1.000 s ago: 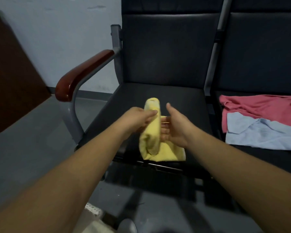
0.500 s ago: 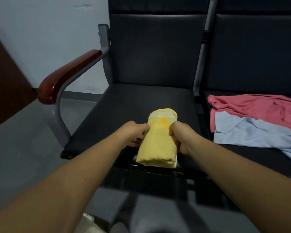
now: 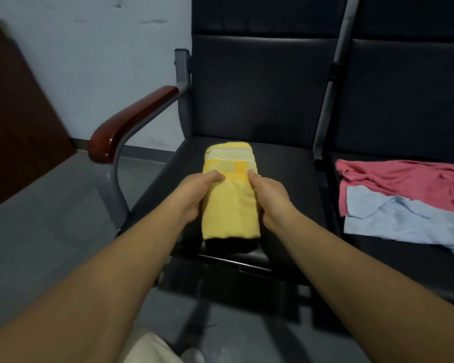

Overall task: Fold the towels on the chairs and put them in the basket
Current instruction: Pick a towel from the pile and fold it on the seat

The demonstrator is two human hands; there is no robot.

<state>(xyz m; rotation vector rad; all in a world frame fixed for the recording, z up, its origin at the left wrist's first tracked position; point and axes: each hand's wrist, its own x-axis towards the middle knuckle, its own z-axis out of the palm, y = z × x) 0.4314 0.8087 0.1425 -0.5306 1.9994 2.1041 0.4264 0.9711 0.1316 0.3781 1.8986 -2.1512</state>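
Observation:
A folded yellow towel [image 3: 230, 203] is a narrow rectangle held just above the front of the left black chair seat [image 3: 286, 166]. My left hand [image 3: 194, 195] grips its left edge, thumb on top. My right hand [image 3: 269, 197] grips its right edge. A pink towel [image 3: 404, 179] lies spread and crumpled on the right chair seat [image 3: 404, 258], and a light blue towel [image 3: 393, 218] lies partly over its front. No basket is in view.
A red-brown wooden armrest [image 3: 131, 121] on a grey metal frame stands left of the seat. A dark brown board [image 3: 16, 111] leans at the far left. Grey floor [image 3: 50, 231] lies in front of and left of the chairs.
The yellow towel went from a tall narrow roll, still being folded, to a flat folded rectangle gripped on both sides. Both hands and the towel shifted slightly farther over the seat.

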